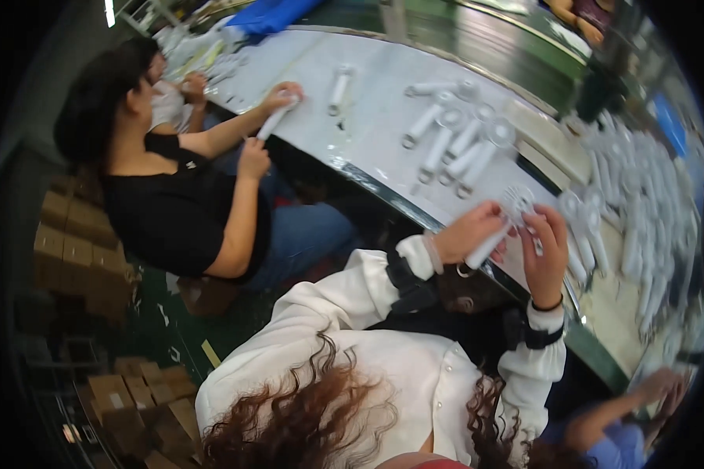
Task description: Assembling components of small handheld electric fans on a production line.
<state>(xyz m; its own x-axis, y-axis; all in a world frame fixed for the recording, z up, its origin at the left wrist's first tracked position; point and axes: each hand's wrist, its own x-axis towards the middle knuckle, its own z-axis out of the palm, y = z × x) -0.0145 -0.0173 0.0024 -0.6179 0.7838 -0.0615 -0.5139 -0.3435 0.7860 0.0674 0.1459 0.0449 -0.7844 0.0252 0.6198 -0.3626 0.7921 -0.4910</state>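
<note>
Blurring toward the rim, the fisheye view leaves the stacked cardboard boxes (70, 242) at far left dim, and whether they are open or what they hold cannot be made out. Next along, a co-worker in a black top (172, 211) sits at the white work table (368, 133), both hands closed on a white handheld part (272, 121). On the table's middle lies a loose cluster of white handled parts (454, 141), touching one another. Just past the table's near edge, the wearer's left hand (465, 234) grips the shaft of a white handheld fan piece (502, 227), while the right hand (547, 250) pinches its round grille head; the two hands sit close together, both clamped on the piece. Further right, a heap of similar white pieces (641, 203) smears into blur, its container unclear. Another person's hands (661, 387) are cut off at the lower right.
</note>
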